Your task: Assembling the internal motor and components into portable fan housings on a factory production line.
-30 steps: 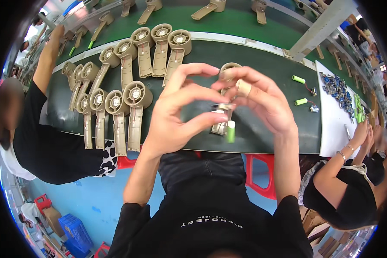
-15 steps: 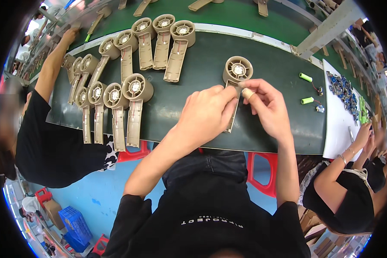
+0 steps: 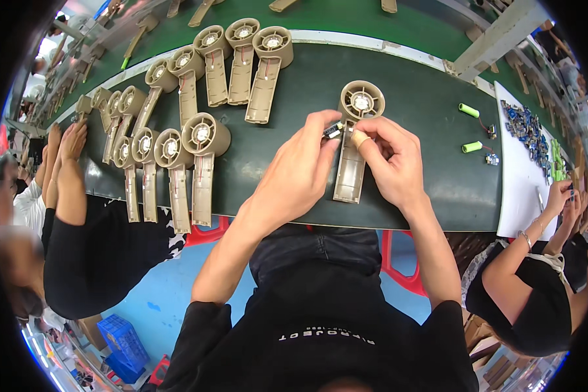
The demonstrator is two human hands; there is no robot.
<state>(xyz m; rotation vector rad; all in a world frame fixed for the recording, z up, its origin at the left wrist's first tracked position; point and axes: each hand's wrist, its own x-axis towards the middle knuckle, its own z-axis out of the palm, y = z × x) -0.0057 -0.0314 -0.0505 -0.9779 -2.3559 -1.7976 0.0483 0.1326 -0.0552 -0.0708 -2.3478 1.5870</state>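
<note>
Dark green bench top [image 3: 274,163] spans the view, bent by the lens. To the left stand tan fan housings [image 3: 264,81] in two loose ranks, round heads away from the wearer, handles toward. At right, a white sheet [image 3: 513,202] with a heap of small blue boards [image 3: 528,134].

One fan housing apart from the rest, the working housing [image 3: 350,160], lies directly ahead of the wearer. Ring at the far end, open handle running back toward the body, its near end a touch left of the ring. Both hands at its neck: left hand [image 3: 300,166] on the left flank, right hand [image 3: 393,157] on the right.

Key relation: small dark part [image 3: 333,130] sits just beside the upper left edge of the handle, below the ring, its length slanting up and right across the handle's line. Left thumb and forefinger are pinched on it. The right hand reaches further in, fingertips over the neck; thumb and forefinger look drawn together, but I cannot tell whether they grip a wire, the housing edge or nothing.

Two green cells, upper [image 3: 468,110] and lower [image 3: 472,147], lie well off to the right, wired to small boards.

Hidden: the neck's inside, behind the right fingers; the dark part's lower end, inside the left grip. Far left housings blur at the rim.
</note>
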